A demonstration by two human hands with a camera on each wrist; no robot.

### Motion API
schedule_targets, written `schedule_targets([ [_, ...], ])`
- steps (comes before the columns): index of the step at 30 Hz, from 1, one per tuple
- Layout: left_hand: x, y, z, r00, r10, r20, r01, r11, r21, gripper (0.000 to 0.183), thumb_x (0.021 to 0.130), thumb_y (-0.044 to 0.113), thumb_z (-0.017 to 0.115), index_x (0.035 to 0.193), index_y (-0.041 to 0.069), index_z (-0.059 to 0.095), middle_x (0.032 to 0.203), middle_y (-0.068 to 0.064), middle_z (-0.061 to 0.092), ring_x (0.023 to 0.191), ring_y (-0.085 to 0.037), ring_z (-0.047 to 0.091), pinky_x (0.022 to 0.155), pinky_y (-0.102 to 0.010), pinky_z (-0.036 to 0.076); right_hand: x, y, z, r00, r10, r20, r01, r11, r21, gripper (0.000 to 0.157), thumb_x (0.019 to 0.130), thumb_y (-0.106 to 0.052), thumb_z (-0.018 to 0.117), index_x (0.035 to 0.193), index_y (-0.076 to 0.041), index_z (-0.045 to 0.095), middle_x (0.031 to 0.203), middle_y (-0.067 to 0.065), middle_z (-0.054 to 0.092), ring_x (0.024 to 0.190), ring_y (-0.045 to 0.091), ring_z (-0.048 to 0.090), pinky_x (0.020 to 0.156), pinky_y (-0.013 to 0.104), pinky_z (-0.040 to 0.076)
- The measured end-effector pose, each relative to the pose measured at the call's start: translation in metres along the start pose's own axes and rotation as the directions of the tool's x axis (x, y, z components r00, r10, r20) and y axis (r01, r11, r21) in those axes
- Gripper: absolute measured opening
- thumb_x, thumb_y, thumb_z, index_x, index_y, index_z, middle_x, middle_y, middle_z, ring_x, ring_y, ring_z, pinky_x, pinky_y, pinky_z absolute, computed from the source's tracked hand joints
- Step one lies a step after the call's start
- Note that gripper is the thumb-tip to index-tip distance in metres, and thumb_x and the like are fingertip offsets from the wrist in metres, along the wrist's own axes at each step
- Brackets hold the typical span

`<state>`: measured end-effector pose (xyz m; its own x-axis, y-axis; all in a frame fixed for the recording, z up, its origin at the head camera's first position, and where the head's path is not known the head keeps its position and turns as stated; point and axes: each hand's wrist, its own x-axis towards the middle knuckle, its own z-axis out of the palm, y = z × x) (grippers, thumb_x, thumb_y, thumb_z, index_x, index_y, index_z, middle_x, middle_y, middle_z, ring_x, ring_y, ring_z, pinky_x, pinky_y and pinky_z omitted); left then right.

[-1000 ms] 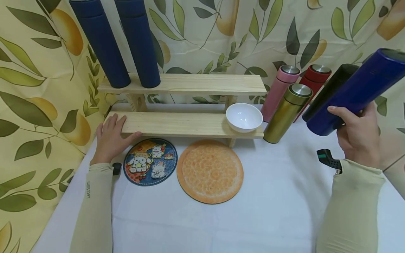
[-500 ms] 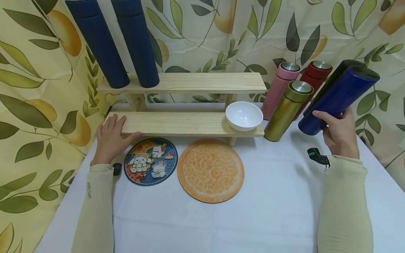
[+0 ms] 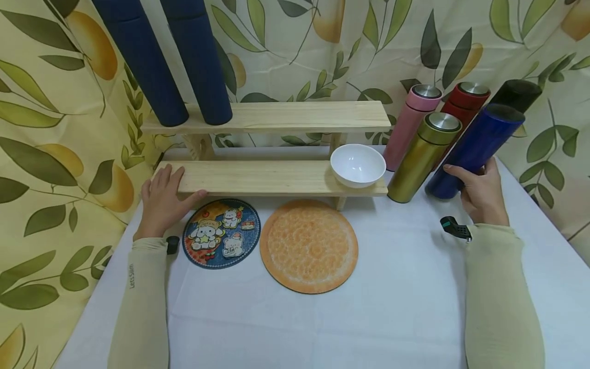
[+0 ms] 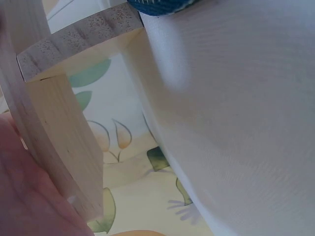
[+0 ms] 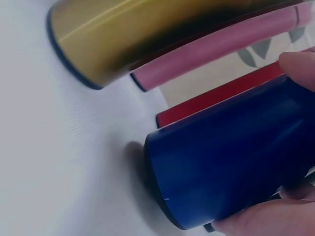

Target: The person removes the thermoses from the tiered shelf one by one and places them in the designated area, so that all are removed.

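Observation:
My right hand (image 3: 484,197) grips the lower part of a glossy blue thermos bottle (image 3: 479,143), thumb on one side. Its base is close to the table; whether it touches I cannot tell. Beside it stand a gold thermos (image 3: 424,161), a pink one (image 3: 407,133) and a partly hidden red one (image 3: 466,105). A black bottle (image 3: 516,95) shows behind the blue one, mostly covered. My left hand (image 3: 161,205) rests on the left end of the lower wooden shelf (image 3: 258,177), fingers extended. In the left wrist view, the palm lies along the wooden stand (image 4: 69,142).
Two tall navy bottles (image 3: 147,66) stand on the upper shelf (image 3: 299,115), at its left end. A white bowl (image 3: 358,166) sits on the lower shelf's right end. A cartoon round mat (image 3: 221,233) and a tan round mat (image 3: 309,246) lie in front. Patterned cloth hangs behind.
My right hand has brought the blue thermos left and down, more upright, toward the red and gold ones. The left hand stays on the shelf.

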<state>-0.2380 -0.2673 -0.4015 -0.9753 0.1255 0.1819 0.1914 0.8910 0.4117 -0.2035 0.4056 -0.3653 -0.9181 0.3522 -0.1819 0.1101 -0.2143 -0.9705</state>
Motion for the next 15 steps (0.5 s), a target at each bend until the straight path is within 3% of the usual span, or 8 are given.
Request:
schedule_targets([
  [5, 0.0, 0.0, 0.001, 1.0, -0.003, 0.006, 0.003, 1.0, 0.005, 0.106, 0.096, 0.075, 0.06, 0.164, -0.003, 0.035, 0.171, -0.033, 0.019, 0.158, -0.05, 0.015, 0.122, -0.068, 0.0, 0.004, 0.008, 0.0, 1.0, 0.008, -0.006, -0.008, 0.999, -0.038, 0.104, 0.097, -0.018, 0.082, 0.17, -0.044, 0.012, 0.177, -0.016, 0.008, 0.163, 0.012, 0.003, 0.127, 0.036, -0.001],
  [15, 0.0, 0.0, -0.001, 1.0, -0.012, 0.009, 0.012, 1.0, 0.006, 0.104, 0.097, 0.073, 0.062, 0.164, -0.002, 0.035, 0.171, -0.032, 0.018, 0.158, -0.05, 0.013, 0.123, -0.068, -0.002, 0.014, 0.018, 0.002, 1.0, -0.022, -0.003, 0.022, 0.998, 0.062, 0.102, 0.097, -0.01, 0.081, 0.168, -0.043, 0.016, 0.176, -0.014, 0.016, 0.161, 0.01, 0.014, 0.128, 0.034, 0.003],
])
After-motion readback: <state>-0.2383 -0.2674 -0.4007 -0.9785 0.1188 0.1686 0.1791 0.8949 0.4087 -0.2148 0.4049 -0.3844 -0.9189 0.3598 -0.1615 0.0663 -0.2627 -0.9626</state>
